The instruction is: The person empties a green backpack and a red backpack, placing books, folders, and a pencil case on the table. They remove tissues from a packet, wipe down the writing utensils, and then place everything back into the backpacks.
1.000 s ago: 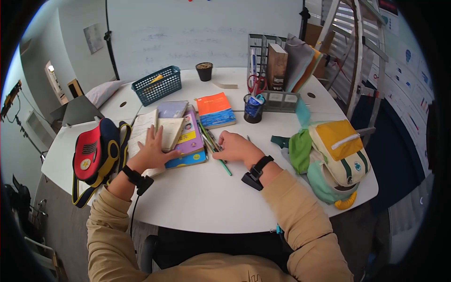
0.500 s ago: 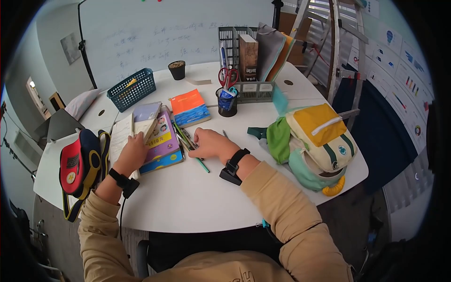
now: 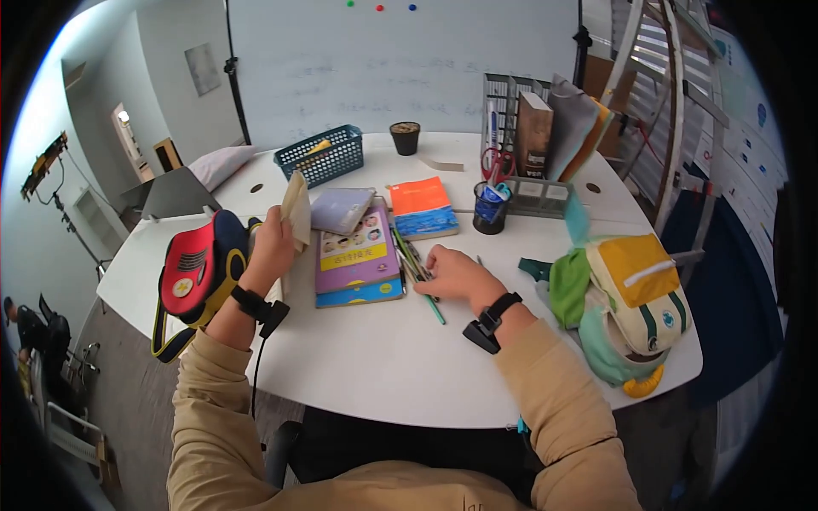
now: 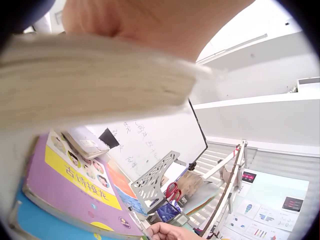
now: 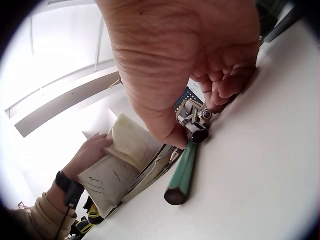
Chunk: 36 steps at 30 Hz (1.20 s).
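Observation:
My left hand [image 3: 271, 249] grips the raised pages of an open book [image 3: 296, 213] at the left of the book pile. Those pages stand up thick and blurred in the left wrist view, while the right wrist view shows the open spread [image 5: 131, 142]. My right hand [image 3: 460, 277] is curled around a bundle of pens [image 5: 199, 131], thumb on one side and fingers on the other. A green pencil [image 5: 181, 176] sticks out toward me. Between the hands lie a purple book [image 3: 358, 266], a blue book [image 3: 362, 295] beneath it and a lavender notebook [image 3: 341, 209].
An orange-and-blue book [image 3: 423, 207] lies behind the pens. Farther back stand a teal basket [image 3: 328, 157], a plant pot [image 3: 405, 138], a pen cup [image 3: 490, 211] and a file rack [image 3: 532, 198]. A red bag [image 3: 192, 268] sits left, a backpack [image 3: 622, 307] right.
My left hand went from lying spread on the open book to gripping its pages, which now stand raised. My right hand stays at the pens. The head view swung right, then back left.

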{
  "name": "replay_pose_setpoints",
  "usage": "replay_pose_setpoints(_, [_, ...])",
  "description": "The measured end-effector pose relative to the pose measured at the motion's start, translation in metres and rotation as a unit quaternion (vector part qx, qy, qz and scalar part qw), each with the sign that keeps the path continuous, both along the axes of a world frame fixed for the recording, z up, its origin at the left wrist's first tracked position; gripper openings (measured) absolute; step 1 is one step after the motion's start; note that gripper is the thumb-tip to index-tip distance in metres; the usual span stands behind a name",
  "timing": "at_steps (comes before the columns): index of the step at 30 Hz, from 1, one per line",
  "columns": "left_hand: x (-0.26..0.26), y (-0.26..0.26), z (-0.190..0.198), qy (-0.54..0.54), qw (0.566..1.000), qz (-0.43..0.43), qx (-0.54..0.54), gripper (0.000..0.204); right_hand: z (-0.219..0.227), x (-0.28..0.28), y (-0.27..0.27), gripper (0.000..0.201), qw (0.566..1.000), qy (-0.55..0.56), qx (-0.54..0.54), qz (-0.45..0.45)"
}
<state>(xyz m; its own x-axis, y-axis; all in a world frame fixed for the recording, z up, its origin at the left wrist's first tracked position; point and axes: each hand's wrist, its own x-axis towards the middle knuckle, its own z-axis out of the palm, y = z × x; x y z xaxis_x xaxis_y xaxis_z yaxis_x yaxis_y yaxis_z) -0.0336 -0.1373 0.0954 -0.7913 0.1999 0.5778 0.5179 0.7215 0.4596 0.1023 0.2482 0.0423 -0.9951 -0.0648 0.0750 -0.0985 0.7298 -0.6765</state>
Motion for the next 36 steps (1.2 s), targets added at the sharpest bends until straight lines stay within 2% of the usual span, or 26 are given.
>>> replay_pose_setpoints(5, [0.013, 0.009, 0.011, -0.045, 0.998, 0.007, 0.038, 0.031, 0.001, 0.000, -0.001, 0.059, 1.000, 0.001, 0.007, -0.003])
replay_pose_setpoints(8, [0.019, 0.022, 0.006, 0.008, 1.000, -0.024, 0.006, 0.029, 0.001, 0.000, -0.002, 0.059, 1.000, 0.004, 0.007, -0.003])
replay_pose_setpoints(11, [0.032, 0.046, 0.018, 0.060, 0.998, 0.013, 0.006, 0.027, 0.001, -0.001, -0.002, 0.059, 1.000, 0.003, 0.003, -0.003])
replay_pose_setpoints(12, [0.027, 0.052, 0.016, 0.110, 0.993, 0.002, 0.032, 0.026, -0.001, -0.002, -0.001, 0.059, 1.000, 0.002, 0.001, -0.003])
replay_pose_setpoints(15, [0.035, 0.074, 0.022, 0.056, 0.993, -0.087, 0.056, 0.030, 0.001, -0.001, -0.002, 0.060, 1.000, -0.006, 0.004, -0.005])
replay_pose_setpoints(17, [0.044, 0.085, 0.017, 0.004, 0.975, -0.220, 0.014, 0.035, 0.004, -0.001, -0.003, 0.062, 1.000, -0.012, 0.005, -0.003])
replay_pose_setpoints(19, [0.057, 0.093, 0.016, -0.079, 0.935, -0.340, -0.056, 0.036, 0.006, 0.000, -0.003, 0.065, 1.000, -0.019, 0.001, 0.000])
replay_pose_setpoints(22, [0.055, 0.109, -0.008, -0.167, 0.929, -0.329, 0.025, 0.041, 0.007, 0.002, -0.001, 0.070, 1.000, -0.002, 0.011, 0.011])
replay_pose_setpoints(25, [0.060, 0.116, -0.020, -0.095, 0.940, -0.325, -0.032, 0.049, 0.010, 0.000, -0.004, 0.078, 0.999, -0.035, 0.012, -0.008])
replay_pose_setpoints(26, [0.061, 0.120, -0.027, -0.072, 0.938, -0.335, -0.047, 0.058, 0.007, -0.001, -0.003, 0.068, 1.000, -0.026, 0.009, -0.007])
replay_pose_setpoints(29, [0.077, 0.131, -0.037, 0.003, 0.918, -0.394, -0.052, 0.064, -0.003, -0.017, 0.003, 0.054, 0.999, -0.025, -0.027, -0.003])
replay_pose_setpoints(30, [0.078, 0.132, -0.043, -0.014, 0.917, -0.391, -0.083, 0.068, -0.009, -0.020, 0.007, 0.050, 0.999, -0.024, -0.024, -0.008])
replay_pose_setpoints(33, [0.080, 0.132, -0.045, -0.005, 0.911, -0.374, -0.175, 0.061, -0.018, -0.025, 0.020, 0.038, 0.999, -0.031, -0.040, -0.001])
replay_pose_setpoints(36, [0.077, 0.130, -0.051, -0.003, 0.912, -0.381, -0.155, 0.054, -0.010, -0.025, 0.021, 0.029, 0.995, -0.041, -0.093, 0.001])
